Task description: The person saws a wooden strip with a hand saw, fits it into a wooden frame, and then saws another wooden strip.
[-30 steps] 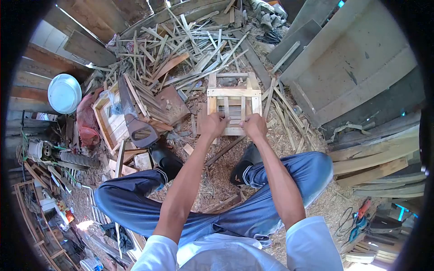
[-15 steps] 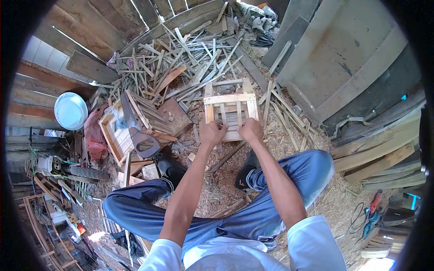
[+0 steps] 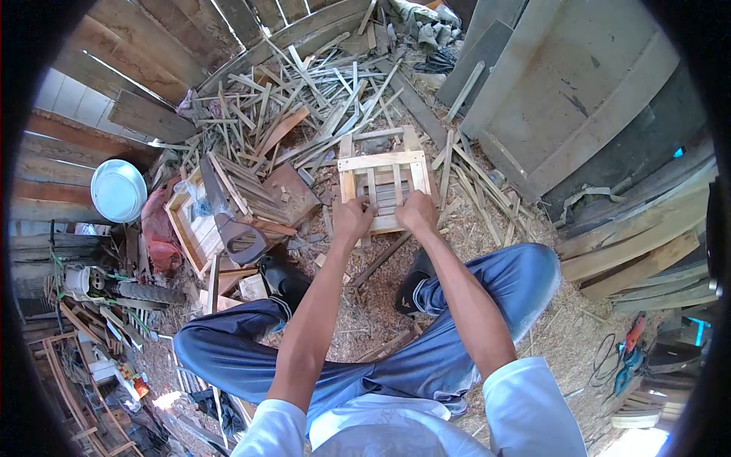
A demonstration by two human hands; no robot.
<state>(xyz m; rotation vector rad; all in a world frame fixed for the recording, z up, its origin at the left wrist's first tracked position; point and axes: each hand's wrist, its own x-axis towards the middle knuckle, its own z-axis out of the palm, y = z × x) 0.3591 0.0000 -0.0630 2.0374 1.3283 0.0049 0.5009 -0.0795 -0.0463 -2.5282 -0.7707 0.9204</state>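
A small slatted wooden frame (image 3: 381,162) stands on the ground in front of my feet, with two crossbars and thin upright slats between them. My left hand (image 3: 354,218) is closed at its near left side, fingers curled around the lower end of a slat. On the near right side, my right hand (image 3: 417,213) is closed in the same way by another slat. The fingertips are partly hidden behind the wood. To the left, a handsaw (image 3: 242,242) with a dark handle rests against a wooden crate (image 3: 183,240).
Loose wood strips (image 3: 327,99) lie heaped beyond the frame. A metal basin (image 3: 119,190) leans at the left wall. Large boards (image 3: 563,91) and stacked planks (image 3: 640,236) line the right. A corded power tool (image 3: 629,358) lies at lower right. Sawdust covers the floor.
The view has shifted slightly, so the frame and both hands appear a little further left and higher. Both hands keep their places on the frame.
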